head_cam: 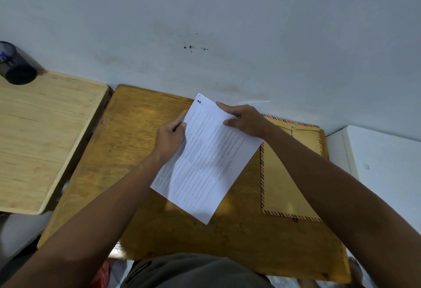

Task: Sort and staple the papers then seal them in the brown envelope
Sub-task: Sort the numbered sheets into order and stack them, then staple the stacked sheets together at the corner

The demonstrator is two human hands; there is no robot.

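Observation:
A stack of white printed papers (205, 162) is held tilted above the brown wooden desk (127, 141), with a handwritten blue mark at its top corner. My left hand (169, 138) grips the papers' left edge. My right hand (245, 120) pinches their upper right edge. The brown envelope (282, 185), with a striped orange and black border and a string clasp, lies flat on the desk to the right, partly under my right forearm. No stapler shows.
A lighter wooden desk (43, 137) stands to the left, separated by a narrow gap. A dark mesh pen holder (17, 64) sits at its far left corner. A pale wall rises right behind both desks.

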